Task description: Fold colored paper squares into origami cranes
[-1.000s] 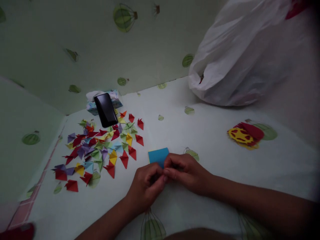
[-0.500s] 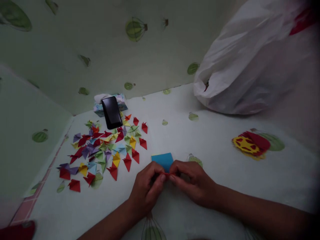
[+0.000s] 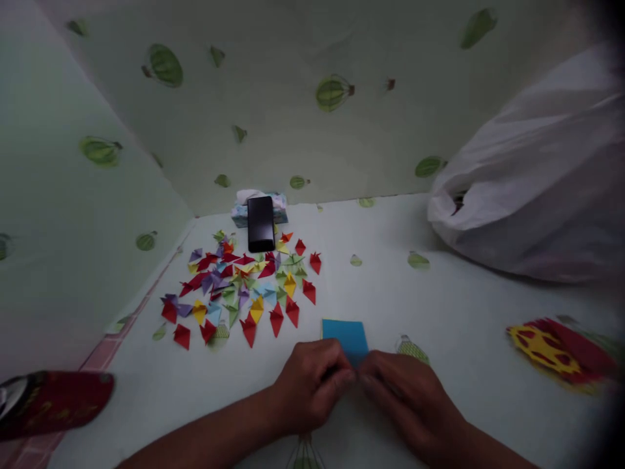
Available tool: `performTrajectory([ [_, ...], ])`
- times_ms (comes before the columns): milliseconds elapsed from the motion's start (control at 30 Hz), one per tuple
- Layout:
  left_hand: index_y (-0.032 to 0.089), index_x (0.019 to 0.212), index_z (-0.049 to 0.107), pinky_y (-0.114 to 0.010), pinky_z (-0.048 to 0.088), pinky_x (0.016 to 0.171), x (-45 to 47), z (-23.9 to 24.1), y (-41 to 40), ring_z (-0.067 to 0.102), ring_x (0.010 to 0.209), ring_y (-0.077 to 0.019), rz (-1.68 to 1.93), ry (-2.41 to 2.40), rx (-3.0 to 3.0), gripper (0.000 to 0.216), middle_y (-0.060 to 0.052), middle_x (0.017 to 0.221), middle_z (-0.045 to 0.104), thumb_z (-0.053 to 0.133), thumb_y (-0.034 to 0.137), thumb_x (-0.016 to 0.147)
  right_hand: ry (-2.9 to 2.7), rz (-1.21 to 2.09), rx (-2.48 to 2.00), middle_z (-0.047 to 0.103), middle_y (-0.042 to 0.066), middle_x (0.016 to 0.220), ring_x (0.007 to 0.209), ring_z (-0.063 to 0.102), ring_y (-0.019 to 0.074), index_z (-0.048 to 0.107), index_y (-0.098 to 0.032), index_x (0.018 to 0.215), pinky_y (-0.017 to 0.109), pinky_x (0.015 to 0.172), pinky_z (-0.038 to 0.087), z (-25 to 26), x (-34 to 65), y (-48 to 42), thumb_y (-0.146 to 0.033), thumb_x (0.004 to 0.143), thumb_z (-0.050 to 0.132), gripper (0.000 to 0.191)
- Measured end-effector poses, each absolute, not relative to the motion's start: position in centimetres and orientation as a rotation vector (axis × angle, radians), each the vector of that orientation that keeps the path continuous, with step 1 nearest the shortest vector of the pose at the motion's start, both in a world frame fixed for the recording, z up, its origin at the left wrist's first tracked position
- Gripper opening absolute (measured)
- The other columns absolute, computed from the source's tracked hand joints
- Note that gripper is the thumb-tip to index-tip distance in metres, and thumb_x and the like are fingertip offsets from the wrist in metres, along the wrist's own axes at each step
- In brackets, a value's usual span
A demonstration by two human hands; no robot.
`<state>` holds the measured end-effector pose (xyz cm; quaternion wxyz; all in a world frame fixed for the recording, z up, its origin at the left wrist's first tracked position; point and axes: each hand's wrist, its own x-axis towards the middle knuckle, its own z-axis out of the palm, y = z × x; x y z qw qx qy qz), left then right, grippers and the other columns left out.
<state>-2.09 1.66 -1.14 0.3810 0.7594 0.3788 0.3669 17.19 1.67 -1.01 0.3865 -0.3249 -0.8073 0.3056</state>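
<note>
My left hand (image 3: 312, 384) and my right hand (image 3: 407, 397) meet fingertip to fingertip low in the middle of the view, both with fingers curled in a pinch. What they pinch is hidden between the fingertips. Just beyond them a small stack of blue paper squares (image 3: 347, 337) lies flat on the surface, its near edge covered by my fingers. To the left of the blue stack spreads a pile of several small folded paper pieces (image 3: 244, 286) in red, yellow, green, purple and light blue.
A black phone (image 3: 260, 223) leans on a tissue pack (image 3: 241, 212) at the back. A large white plastic bag (image 3: 541, 195) fills the right. A red and yellow paper shape (image 3: 551, 348) lies at right. A red object (image 3: 53, 400) sits at the lower left edge.
The view has swung left and up, so everything shifted right and down. A thin red paper strip seen between my fingertips half a second ago is now hidden.
</note>
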Motion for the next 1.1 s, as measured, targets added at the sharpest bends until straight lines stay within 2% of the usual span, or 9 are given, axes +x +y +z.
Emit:
performTrajectory([
  [400,0.019,0.073,0.049,-0.024,0.036,0.056,-2.2,-1.1,1.9,0.048,0.059,-0.0122,0.904,0.939,2.056,0.022,0.0,0.065,0.054,0.05,0.026,0.093,-2.088,0.65,-0.814,0.056,-0.001,0.061,0.051,0.055,0.0133,0.052,-0.022,0.078,0.024,0.051,0.04,-2.4,17.6,2.0,-0.017,0.095,0.045,0.02],
  [500,0.019,0.073,0.05,-0.025,0.035,0.057,-2.3,-1.2,2.0,0.047,0.059,-0.0126,0.949,0.923,2.06,0.021,0.0,0.065,0.053,0.048,0.025,0.093,-2.039,0.736,-0.911,0.056,-0.001,0.061,0.052,0.054,0.0132,0.053,-0.022,0.076,0.024,0.053,0.04,-2.0,17.8,2.1,-0.023,0.098,0.043,0.025],
  [667,0.018,0.072,0.049,-0.025,0.033,0.056,-2.6,-2.0,2.5,0.043,0.057,-0.0115,1.148,1.236,1.795,0.029,0.002,0.062,0.046,0.047,0.033,0.097,-1.876,0.844,-1.158,0.052,-0.001,0.058,0.051,0.049,0.0133,0.051,-0.022,0.069,0.025,0.052,0.039,-1.0,18.0,2.9,-0.035,0.101,0.041,0.036],
  [933,0.018,0.07,0.048,-0.025,0.031,0.057,-2.6,-2.3,2.9,0.041,0.057,-0.0113,1.182,1.248,1.764,0.031,0.003,0.061,0.043,0.047,0.036,0.096,-1.688,0.846,-1.197,0.054,-0.001,0.061,0.054,0.05,0.0133,0.054,-0.02,0.077,0.025,0.053,0.041,-1.9,17.8,3.6,-0.037,0.099,0.046,0.029],
  [1100,0.018,0.07,0.05,-0.026,0.032,0.058,-2.7,-2.2,2.9,0.042,0.059,-0.0116,1.223,1.234,1.736,0.031,0.003,0.062,0.045,0.049,0.037,0.095,-1.803,0.781,-1.131,0.056,-0.001,0.064,0.057,0.052,0.0134,0.055,-0.019,0.082,0.025,0.057,0.042,-1.1,17.0,2.4,-0.033,0.098,0.047,0.023],
])
